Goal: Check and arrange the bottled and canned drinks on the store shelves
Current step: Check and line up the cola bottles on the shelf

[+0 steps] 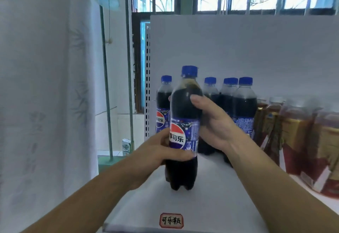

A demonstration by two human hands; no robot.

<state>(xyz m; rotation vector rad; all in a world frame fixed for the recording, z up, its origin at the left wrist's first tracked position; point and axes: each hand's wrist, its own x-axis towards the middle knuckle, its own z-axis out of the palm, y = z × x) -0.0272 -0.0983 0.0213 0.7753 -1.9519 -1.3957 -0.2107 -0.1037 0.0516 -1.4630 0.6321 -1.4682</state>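
Note:
A cola bottle (184,108) with a blue cap and blue label stands upright near the front of the white shelf (211,196). My left hand (157,152) grips its lower label from the left. My right hand (214,122) grips its upper body from the right, thumb across the front. Several more cola bottles (242,102) stand in a row behind it against the white back panel.
Bottles of amber tea with red and gold labels (300,137) fill the shelf's right side. A small red-framed label tag (171,220) sits on the shelf's front edge. A white curtain (45,95) hangs at left, with a barred window above.

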